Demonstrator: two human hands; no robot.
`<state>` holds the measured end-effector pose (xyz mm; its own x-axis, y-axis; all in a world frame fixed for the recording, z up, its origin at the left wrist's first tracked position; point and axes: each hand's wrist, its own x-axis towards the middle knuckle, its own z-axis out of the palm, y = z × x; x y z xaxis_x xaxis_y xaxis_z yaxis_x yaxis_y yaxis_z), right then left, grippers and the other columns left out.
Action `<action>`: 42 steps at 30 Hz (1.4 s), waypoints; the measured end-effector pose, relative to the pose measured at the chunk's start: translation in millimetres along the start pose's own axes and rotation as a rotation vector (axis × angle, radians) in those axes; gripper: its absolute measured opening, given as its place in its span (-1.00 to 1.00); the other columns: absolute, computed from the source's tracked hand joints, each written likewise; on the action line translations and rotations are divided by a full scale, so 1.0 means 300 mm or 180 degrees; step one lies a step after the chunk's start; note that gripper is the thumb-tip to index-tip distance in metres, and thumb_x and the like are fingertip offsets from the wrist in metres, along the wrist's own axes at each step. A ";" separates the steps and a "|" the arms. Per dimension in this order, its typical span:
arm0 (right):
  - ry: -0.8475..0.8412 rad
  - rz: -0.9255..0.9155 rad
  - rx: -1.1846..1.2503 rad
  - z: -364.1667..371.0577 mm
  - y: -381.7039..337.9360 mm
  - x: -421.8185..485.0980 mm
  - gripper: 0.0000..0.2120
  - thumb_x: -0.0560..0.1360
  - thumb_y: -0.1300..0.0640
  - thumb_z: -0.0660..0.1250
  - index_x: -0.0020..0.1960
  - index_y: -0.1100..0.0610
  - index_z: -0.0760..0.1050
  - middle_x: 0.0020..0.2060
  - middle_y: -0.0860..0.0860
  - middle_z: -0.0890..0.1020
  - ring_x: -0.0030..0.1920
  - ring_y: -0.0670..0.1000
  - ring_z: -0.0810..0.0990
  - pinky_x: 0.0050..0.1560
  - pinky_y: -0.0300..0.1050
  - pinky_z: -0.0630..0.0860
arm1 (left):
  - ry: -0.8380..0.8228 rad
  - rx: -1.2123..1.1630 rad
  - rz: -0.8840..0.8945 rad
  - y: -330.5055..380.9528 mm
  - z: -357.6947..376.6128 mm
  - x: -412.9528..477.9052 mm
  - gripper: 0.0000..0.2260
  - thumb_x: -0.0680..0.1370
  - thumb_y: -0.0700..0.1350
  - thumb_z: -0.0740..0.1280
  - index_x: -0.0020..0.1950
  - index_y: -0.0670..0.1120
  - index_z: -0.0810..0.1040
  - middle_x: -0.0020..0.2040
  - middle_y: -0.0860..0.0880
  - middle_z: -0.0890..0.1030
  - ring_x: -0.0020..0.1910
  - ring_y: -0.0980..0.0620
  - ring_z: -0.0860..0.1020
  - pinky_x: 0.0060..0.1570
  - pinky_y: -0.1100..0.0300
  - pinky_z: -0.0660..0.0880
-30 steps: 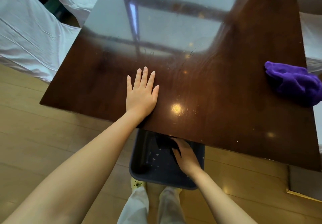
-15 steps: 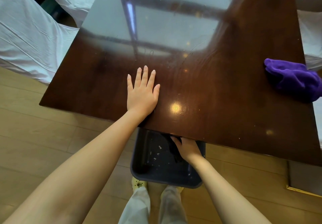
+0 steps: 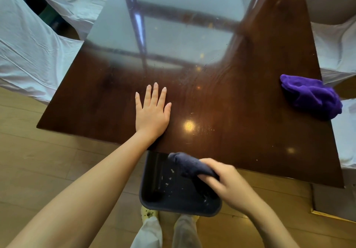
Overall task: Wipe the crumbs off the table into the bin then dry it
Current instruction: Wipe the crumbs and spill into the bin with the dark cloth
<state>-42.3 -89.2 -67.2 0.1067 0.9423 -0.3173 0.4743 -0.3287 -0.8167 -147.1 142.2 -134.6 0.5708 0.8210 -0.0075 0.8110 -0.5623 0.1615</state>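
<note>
Head view, lower frame: we grip a dark cloth [image 3: 189, 165] in our right hand [image 3: 226, 185] over the crumb-flecked bin [image 3: 154, 197]. Our left hand [image 3: 152, 110] lies flat, open, on the surface [image 3: 240, 112]; a purple cloth [image 3: 311, 97] sits at its right edge.

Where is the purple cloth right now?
In the head view, the purple cloth lies bunched up at the right edge of the brown table, far from both hands and the bin.
</note>
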 end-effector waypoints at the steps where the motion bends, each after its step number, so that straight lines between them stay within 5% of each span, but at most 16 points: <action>1: 0.0165 -0.0077 0.0159 -0.051 -0.032 -0.011 -0.76 0.51 0.08 0.27 0.14 -0.18 0.46 -0.02 -0.22 0.64 0.03 -0.24 0.58 0.05 -0.22 0.54 | 0.0003 0.0000 -0.0001 -0.001 -0.001 0.001 -0.52 0.60 0.10 -0.09 0.51 0.01 -0.03 0.56 -0.08 0.00 0.53 -0.06 -0.08 0.47 -0.17 -0.17; 5: 0.1000 -0.0383 0.0189 -0.268 -0.085 0.023 -0.64 0.49 0.17 0.31 0.12 -0.27 0.46 0.01 -0.36 0.61 0.06 -0.32 0.55 0.03 -0.50 0.41 | 0.0012 -0.0014 -0.0019 -0.001 0.002 0.001 -0.52 0.60 0.11 -0.09 0.51 0.01 -0.02 0.56 -0.07 0.00 0.53 -0.05 -0.08 0.47 -0.16 -0.17; 9: 0.1412 -0.0134 -0.0431 -0.397 0.003 0.165 -0.65 0.50 0.20 0.32 0.23 -0.10 0.47 0.05 -0.18 0.62 0.10 -0.16 0.56 0.07 -0.35 0.43 | -0.0008 -0.0009 -0.0037 0.000 0.004 0.002 -0.52 0.60 0.11 -0.11 0.51 0.02 -0.04 0.56 -0.06 -0.01 0.53 -0.04 -0.09 0.47 -0.16 -0.18; 12: 0.1222 0.0149 -0.1075 -0.368 0.093 0.249 -0.62 0.47 0.23 0.34 0.28 0.08 0.46 0.20 0.05 0.58 0.21 0.11 0.49 0.26 0.06 0.39 | 0.0002 -0.0018 -0.0038 0.000 0.004 0.001 -0.52 0.60 0.11 -0.11 0.50 0.02 -0.03 0.56 -0.06 -0.01 0.53 -0.04 -0.09 0.47 -0.16 -0.17; 15: 0.1279 0.0215 -0.1208 -0.285 0.139 0.250 -0.62 0.49 0.17 0.33 0.30 0.04 0.45 0.27 0.02 0.53 0.23 0.12 0.40 0.30 0.21 0.30 | 0.0030 0.0000 -0.0034 0.002 0.004 0.004 -0.52 0.60 0.11 -0.09 0.50 0.01 -0.01 0.56 -0.06 0.01 0.53 -0.04 -0.07 0.47 -0.16 -0.17; 29: 0.1100 -0.0109 -0.0752 0.094 0.042 0.059 -0.57 0.46 0.16 0.33 0.30 -0.07 0.43 0.30 -0.17 0.48 0.02 -0.12 0.31 0.15 -0.16 0.19 | -0.0002 -0.0021 -0.0044 0.004 -0.002 0.002 -0.52 0.60 0.09 -0.07 0.50 0.00 0.01 0.56 -0.08 0.01 0.53 -0.05 -0.06 0.46 -0.16 -0.16; 36: 0.1080 -0.0071 -0.0727 0.162 0.013 0.035 -0.55 0.45 0.23 0.32 0.29 -0.06 0.43 0.30 -0.17 0.49 0.08 -0.03 0.39 0.18 -0.15 0.23 | -0.0008 -0.0040 -0.0032 -0.002 0.008 0.007 -0.52 0.60 0.10 -0.07 0.50 0.01 0.02 0.56 -0.08 0.02 0.53 -0.05 -0.06 0.46 -0.16 -0.17; 42: 0.0516 -0.0137 -0.0373 0.177 -0.001 0.015 -0.57 0.45 0.21 0.27 0.27 -0.12 0.42 0.18 -0.17 0.56 0.10 -0.09 0.37 0.14 -0.15 0.25 | -0.0037 -0.0053 -0.0029 -0.008 0.012 0.010 -0.52 0.60 0.11 -0.09 0.50 0.01 0.00 0.56 -0.07 0.00 0.53 -0.04 -0.07 0.46 -0.14 -0.18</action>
<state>-88.4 -88.3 -94.1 0.2190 0.9563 -0.1939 0.5790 -0.2873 -0.7631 -146.8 145.6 -138.6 0.5649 0.8249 -0.0205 0.8140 -0.5530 0.1779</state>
